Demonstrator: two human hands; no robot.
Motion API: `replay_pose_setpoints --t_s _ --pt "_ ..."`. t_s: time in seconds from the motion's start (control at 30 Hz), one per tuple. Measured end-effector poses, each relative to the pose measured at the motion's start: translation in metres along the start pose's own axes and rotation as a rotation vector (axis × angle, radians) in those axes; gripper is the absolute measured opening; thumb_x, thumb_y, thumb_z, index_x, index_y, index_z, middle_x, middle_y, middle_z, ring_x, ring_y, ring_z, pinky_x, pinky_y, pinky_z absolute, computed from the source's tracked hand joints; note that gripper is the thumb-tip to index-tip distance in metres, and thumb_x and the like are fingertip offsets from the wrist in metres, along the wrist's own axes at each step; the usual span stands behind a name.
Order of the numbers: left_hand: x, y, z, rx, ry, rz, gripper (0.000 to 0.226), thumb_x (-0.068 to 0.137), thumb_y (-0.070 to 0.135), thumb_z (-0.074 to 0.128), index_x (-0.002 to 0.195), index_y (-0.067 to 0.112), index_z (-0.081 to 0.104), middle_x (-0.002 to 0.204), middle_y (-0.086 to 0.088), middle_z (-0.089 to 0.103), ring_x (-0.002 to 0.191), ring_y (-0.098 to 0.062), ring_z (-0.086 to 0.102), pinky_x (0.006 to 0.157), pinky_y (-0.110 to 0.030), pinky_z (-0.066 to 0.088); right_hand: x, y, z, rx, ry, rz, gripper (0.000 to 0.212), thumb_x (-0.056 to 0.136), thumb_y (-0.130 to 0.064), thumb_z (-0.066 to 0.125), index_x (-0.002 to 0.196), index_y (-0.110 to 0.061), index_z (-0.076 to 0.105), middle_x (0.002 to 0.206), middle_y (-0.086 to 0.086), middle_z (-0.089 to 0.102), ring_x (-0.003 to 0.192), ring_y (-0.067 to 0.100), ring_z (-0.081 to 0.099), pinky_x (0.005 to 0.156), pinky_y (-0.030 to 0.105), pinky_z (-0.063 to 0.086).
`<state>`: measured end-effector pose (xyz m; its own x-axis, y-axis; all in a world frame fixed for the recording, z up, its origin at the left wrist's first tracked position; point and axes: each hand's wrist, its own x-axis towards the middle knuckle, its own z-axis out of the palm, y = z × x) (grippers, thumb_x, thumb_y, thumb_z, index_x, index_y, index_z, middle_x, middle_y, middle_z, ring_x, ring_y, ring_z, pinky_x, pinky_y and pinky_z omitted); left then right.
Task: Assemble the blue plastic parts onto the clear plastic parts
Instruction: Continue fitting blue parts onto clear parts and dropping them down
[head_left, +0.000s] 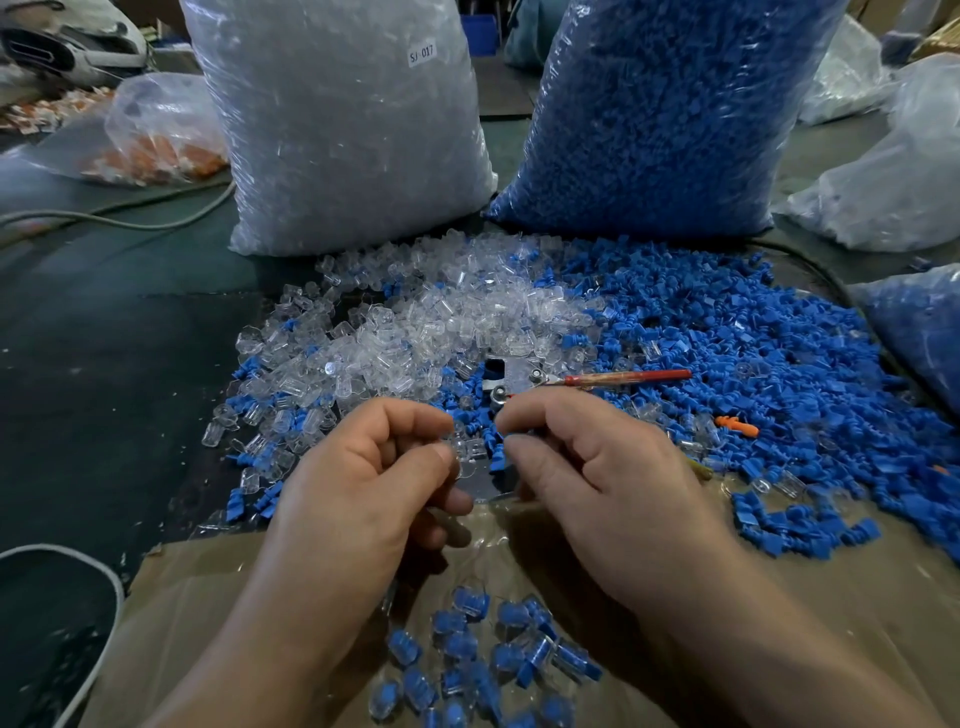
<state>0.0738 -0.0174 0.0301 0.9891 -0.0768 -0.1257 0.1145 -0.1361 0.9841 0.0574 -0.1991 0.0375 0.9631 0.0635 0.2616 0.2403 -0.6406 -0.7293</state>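
Clear part (470, 450) ribbed; left hand (363, 470) and right hand (589, 470) pinch it.

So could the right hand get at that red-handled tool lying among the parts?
Probably yes: the red-handled tool lies uncovered on the loose parts just beyond the right hand, nothing between. That hand seems to pinch a blue part, though, which it must drop first.

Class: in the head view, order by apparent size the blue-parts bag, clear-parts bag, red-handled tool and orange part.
1. blue-parts bag and clear-parts bag: too alike to rank.
2. red-handled tool
3. orange part
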Motion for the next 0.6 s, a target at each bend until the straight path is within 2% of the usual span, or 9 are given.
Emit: replay_pose_setpoints --t_s 0.07,0.13,0.27,0.37,0.47,0.6 --pt "0.001 -0.001 0.000 -0.009 -0.007 0.004 0.024 0.092 0.015 0.066 0.090 0.038 0.073 0.072 -0.008 0.075 0.059 -0.022 0.071 0.050 -0.021 0.053 -0.002 -0.004 0.002 0.103 0.008 -0.035 0.012 0.091 -0.029 0.063 0.096 -0.039 0.067 0.095 -0.020 0.059 0.095 0.000 0.058 0.081 0.011 0.043" --pt "0.001 -0.002 0.001 -0.019 -0.018 0.012 0.023 0.092 0.013 0.067 0.089 0.035 0.074 0.072 -0.008 0.074 0.060 -0.019 0.071 0.051 -0.021 0.053 -0.002 -0.006 0.004 0.156 0.001 -0.070 0.015 0.090 -0.023 0.067 0.096 -0.036 0.071 0.094 -0.019 0.063 0.096 0.000 0.060 0.082 0.013 0.046" --pt "0.002 -0.003 0.001 -0.043 -0.030 0.037 0.021 0.090 0.012 0.068 0.088 0.031 0.075 0.074 -0.008 0.074 0.063 -0.018 0.072 0.052 -0.021 0.052 -0.002 -0.006 0.010 0.036 -0.024 -0.136 0.015 0.092 -0.022 0.064 0.102 -0.030 0.071 0.097 -0.018 0.067 0.097 0.002 0.061 0.083 0.023 0.049" --pt "0.000 -0.002 0.002 -0.056 -0.060 0.054 0.022 0.090 0.009 0.067 0.085 0.029 0.075 0.073 -0.009 0.073 0.062 -0.018 0.071 0.052 -0.021 0.052 -0.001 -0.003 0.011 -0.006 0.009 -0.146 0.011 0.091 -0.027 0.061 0.099 -0.030 0.069 0.094 -0.017 0.065 0.093 0.003 0.061 0.078 0.026 0.049" --pt "-0.002 0.000 0.000 -0.123 -0.094 0.039 0.025 0.090 0.002 0.065 0.082 0.024 0.075 0.071 -0.012 0.071 0.059 -0.018 0.069 0.050 -0.021 0.052 -0.002 -0.004 0.013 -0.034 0.030 -0.210 0.012 0.091 -0.024 0.063 0.099 -0.023 0.071 0.095 -0.013 0.064 0.090 0.006 0.061 0.076 0.031 0.051" --pt "-0.002 -0.002 0.000 -0.120 -0.100 0.057 0.027 0.087 0.000 0.068 0.086 0.026 0.075 0.076 -0.009 0.073 0.063 -0.020 0.070 0.056 -0.026 0.056 -0.002 -0.007 0.010 -0.146 0.035 -0.328 0.017 0.092 -0.023 0.058 0.103 -0.017 0.070 0.104 -0.006 0.063 0.098 0.016 0.056 0.080 0.036 0.050"
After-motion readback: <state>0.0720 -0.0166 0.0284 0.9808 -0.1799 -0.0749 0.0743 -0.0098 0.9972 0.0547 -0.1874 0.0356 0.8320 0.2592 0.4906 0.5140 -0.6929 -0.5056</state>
